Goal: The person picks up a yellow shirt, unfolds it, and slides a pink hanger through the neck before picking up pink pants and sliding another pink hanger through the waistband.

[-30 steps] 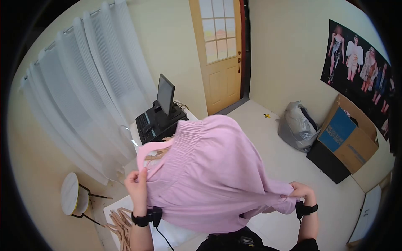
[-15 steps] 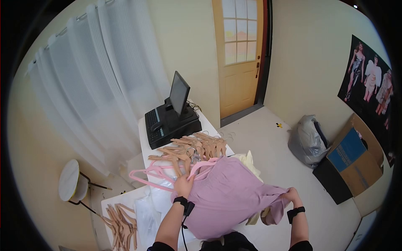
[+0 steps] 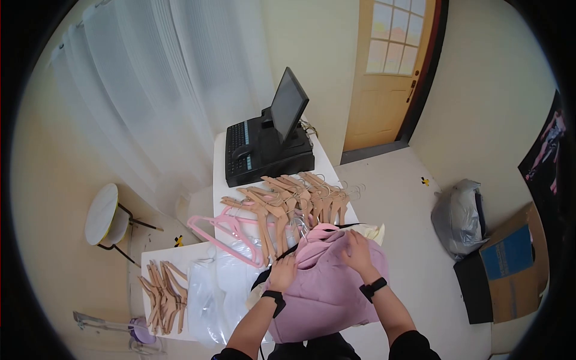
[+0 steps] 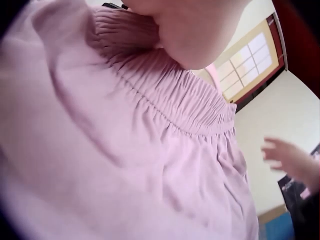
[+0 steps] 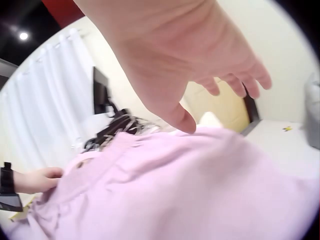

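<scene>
A mauve-pink garment (image 3: 327,303) with a gathered elastic waistband (image 4: 165,95) lies spread over a pile of clothes at the near end of the table. My left hand (image 3: 282,273) pinches the waistband's left part; its fingertips are largely hidden in the left wrist view. Over the garment's right side hovers my right hand (image 5: 200,65), fingers spread and loosely bent, holding nothing. Metal hanger hooks (image 3: 298,227) stick up at the waistband. Pale yellow cloth (image 3: 373,234) and black cloth (image 3: 262,279) peek out beneath. Left of the pile lies a pink hanger (image 3: 231,243).
Several wooden hangers (image 3: 300,195) lie beyond the clothes, before a black cash register with a screen (image 3: 290,102). More wooden hangers (image 3: 165,297) and clear plastic bags (image 3: 210,297) lie at left. A grey bag (image 3: 459,219) and cardboard box (image 3: 516,270) stand on the floor at right.
The garment, earlier held up between both hands, has come down onto the clothes pile. My right hand has let go of its lower edge and moved left toward the waistband.
</scene>
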`<action>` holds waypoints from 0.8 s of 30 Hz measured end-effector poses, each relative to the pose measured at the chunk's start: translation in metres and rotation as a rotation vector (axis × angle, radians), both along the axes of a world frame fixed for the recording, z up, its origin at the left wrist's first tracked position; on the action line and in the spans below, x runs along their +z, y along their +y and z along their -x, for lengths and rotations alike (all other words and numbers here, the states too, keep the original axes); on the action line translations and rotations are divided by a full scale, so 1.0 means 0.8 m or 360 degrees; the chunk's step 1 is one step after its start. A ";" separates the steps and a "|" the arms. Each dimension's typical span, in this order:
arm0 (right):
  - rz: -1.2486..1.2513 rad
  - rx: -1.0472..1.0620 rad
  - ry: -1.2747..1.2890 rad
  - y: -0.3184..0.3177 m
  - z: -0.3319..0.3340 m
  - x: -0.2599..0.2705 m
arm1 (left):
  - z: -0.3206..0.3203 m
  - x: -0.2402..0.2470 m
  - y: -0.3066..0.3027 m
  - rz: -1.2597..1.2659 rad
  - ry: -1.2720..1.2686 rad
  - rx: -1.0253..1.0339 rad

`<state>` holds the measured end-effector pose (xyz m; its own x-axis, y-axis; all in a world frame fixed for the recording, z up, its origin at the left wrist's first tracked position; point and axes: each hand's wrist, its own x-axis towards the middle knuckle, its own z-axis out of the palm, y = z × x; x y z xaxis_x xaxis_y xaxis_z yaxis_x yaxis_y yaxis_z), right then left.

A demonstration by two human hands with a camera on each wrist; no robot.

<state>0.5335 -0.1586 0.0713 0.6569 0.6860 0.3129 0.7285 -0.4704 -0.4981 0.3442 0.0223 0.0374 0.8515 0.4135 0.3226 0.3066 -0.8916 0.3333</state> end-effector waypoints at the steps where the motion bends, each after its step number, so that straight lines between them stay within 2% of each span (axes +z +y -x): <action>1: 0.0007 0.0179 -0.0022 0.025 -0.001 0.007 | 0.005 0.008 -0.006 -0.0059 -0.0039 -0.0081; 2: 0.0014 0.0206 -0.0007 0.040 0.000 0.013 | 0.010 0.012 -0.013 -0.0051 -0.0025 -0.0055; 4: 0.0554 0.0371 0.0047 0.061 0.003 0.021 | 0.018 0.014 -0.022 -0.0116 -0.0045 -0.0090; 5: 0.0558 0.0397 0.0049 0.067 0.000 0.019 | 0.019 0.012 -0.023 -0.0054 -0.0042 -0.0048; 7: 0.0914 0.0604 -0.0063 0.071 -0.005 0.012 | 0.016 0.015 -0.022 -0.0021 -0.0069 -0.0002; 8: 0.0924 0.0628 -0.0062 0.074 -0.004 0.006 | 0.012 0.016 -0.021 0.0005 -0.0105 0.0020; 10: 0.0721 0.0318 -0.0152 0.086 -0.009 -0.013 | -0.002 0.014 -0.017 0.0043 -0.0062 0.0146; 13: 0.0647 0.0193 -0.0323 0.106 -0.010 -0.034 | -0.014 0.001 -0.001 0.0153 0.0103 0.0287; 14: 0.0645 0.0203 -0.0321 0.108 -0.013 -0.038 | -0.017 -0.004 0.004 0.0230 0.0221 0.0305; 17: 0.0648 0.0363 -0.0132 0.110 -0.017 -0.026 | -0.017 -0.014 0.004 0.0358 0.0224 0.0343; 19: 0.0886 0.0540 -0.0119 0.109 -0.015 -0.025 | -0.018 -0.014 0.003 0.0383 0.0225 0.0354; 24: 0.0694 0.0510 -0.0286 0.100 -0.003 -0.035 | -0.024 0.005 -0.008 0.0427 0.0240 0.0440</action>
<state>0.5357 -0.0786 0.0436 0.3576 0.9329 0.0437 0.9239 -0.3465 -0.1625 0.3631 0.0155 0.0416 0.7262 0.6855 0.0522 0.5855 -0.6565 0.4755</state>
